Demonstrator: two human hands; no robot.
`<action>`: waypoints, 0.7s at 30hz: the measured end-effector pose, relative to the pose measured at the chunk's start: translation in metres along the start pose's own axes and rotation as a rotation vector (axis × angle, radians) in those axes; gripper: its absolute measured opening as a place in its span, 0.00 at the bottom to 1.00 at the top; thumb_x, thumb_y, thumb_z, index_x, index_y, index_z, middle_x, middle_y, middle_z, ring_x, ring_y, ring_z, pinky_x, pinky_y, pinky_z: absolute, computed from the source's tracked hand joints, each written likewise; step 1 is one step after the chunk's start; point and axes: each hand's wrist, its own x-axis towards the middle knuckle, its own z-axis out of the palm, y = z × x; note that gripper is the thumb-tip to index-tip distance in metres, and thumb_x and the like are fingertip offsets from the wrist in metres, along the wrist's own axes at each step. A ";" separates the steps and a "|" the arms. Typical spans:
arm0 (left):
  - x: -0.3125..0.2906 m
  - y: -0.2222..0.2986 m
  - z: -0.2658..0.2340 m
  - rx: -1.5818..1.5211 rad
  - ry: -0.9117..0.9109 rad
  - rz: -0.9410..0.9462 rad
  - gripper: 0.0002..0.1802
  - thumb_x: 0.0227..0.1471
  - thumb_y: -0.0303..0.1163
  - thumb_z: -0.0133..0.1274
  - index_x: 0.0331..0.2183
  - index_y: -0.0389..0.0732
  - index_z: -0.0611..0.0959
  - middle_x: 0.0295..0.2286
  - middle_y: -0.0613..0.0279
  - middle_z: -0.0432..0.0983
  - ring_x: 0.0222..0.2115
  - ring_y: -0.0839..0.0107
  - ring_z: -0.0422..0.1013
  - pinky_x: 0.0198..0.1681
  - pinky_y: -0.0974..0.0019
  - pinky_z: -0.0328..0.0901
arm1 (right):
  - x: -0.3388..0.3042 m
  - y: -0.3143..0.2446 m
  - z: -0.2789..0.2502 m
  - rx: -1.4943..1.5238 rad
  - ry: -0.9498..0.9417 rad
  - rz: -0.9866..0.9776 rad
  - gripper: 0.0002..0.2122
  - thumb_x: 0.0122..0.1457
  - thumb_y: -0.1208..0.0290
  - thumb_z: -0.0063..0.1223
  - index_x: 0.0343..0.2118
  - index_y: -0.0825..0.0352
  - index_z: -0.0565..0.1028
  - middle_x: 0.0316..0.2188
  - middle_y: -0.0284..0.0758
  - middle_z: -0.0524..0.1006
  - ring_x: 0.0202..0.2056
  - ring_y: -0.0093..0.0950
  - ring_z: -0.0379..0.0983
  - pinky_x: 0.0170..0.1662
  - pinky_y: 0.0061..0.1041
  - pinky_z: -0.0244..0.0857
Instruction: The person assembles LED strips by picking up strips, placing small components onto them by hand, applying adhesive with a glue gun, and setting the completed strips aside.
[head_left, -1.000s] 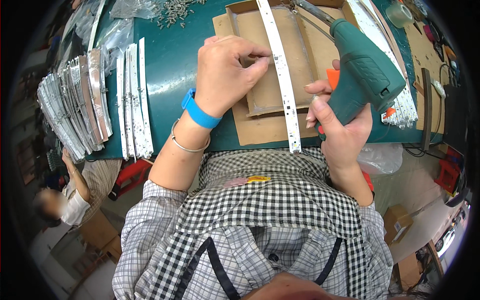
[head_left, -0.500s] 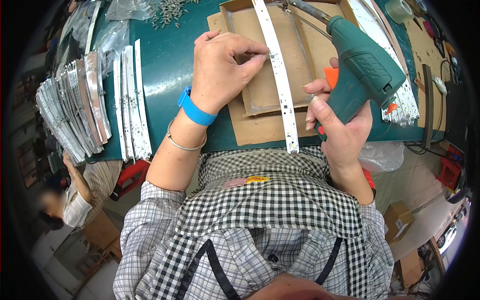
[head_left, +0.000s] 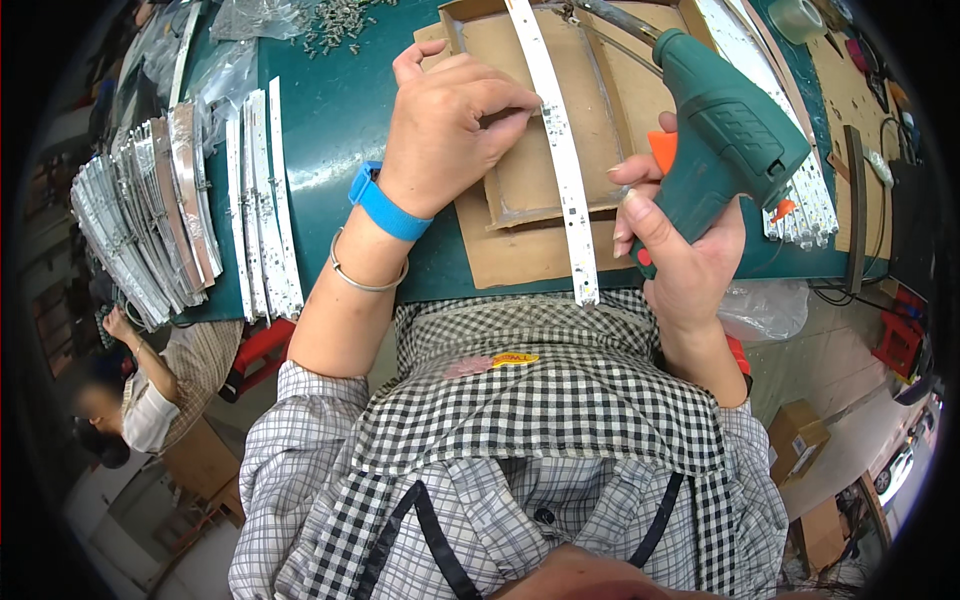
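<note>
Lying across the cardboard tray (head_left: 528, 200): the white LED strip (head_left: 567, 185), running from twelve o'clock down to a near end just inside three. Steady it with the left hand (head_left: 455, 125), near twelve, thumb and forefinger pinched together at the strip's left edge, little finger lifted away. Best to hold that pinch still and well clear of the metal nozzle (head_left: 622, 22), possibly hot. Support the green trigger gun (head_left: 735, 120), at two o'clock, by its handle, right hand (head_left: 690, 270) curled loosely around it. Aim from the wrist, squeeze the orange trigger (head_left: 663, 150) lightly, and avoid scraping the strip's small components.

Cannot tell a pinch on the strip itself from one on something finer. Hidden behind the gun: part of the right hand's grip, so impossible to judge pressure on the trigger. Cut off by the top edge: the strip's far end. Lost in dark clutter between twelve and one: the nozzle's tip, touching or apart unclear.
</note>
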 end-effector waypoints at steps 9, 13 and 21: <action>-0.002 -0.004 0.005 -0.016 -0.002 0.042 0.07 0.38 0.25 0.64 0.25 0.48 0.86 0.24 0.71 0.79 0.27 0.75 0.75 0.52 0.57 0.58 | -0.001 -0.001 -0.001 0.004 0.011 0.008 0.28 0.52 0.80 0.55 0.56 0.76 0.58 0.33 0.45 0.74 0.21 0.22 0.70 0.23 0.20 0.66; -0.008 -0.004 0.005 -0.171 -0.004 -0.126 0.06 0.39 0.25 0.64 0.25 0.47 0.85 0.23 0.72 0.80 0.27 0.75 0.75 0.53 0.58 0.59 | -0.009 -0.016 -0.025 -0.012 -0.008 -0.055 0.26 0.51 0.80 0.55 0.53 0.81 0.60 0.29 0.42 0.74 0.18 0.21 0.67 0.19 0.17 0.63; -0.010 -0.011 0.011 -0.190 0.099 -0.070 0.04 0.36 0.29 0.64 0.22 0.49 0.86 0.20 0.72 0.79 0.23 0.73 0.73 0.51 0.56 0.59 | -0.040 -0.036 -0.047 -0.151 0.021 0.033 0.29 0.45 0.75 0.63 0.50 0.79 0.63 0.33 0.44 0.68 0.18 0.23 0.66 0.17 0.18 0.63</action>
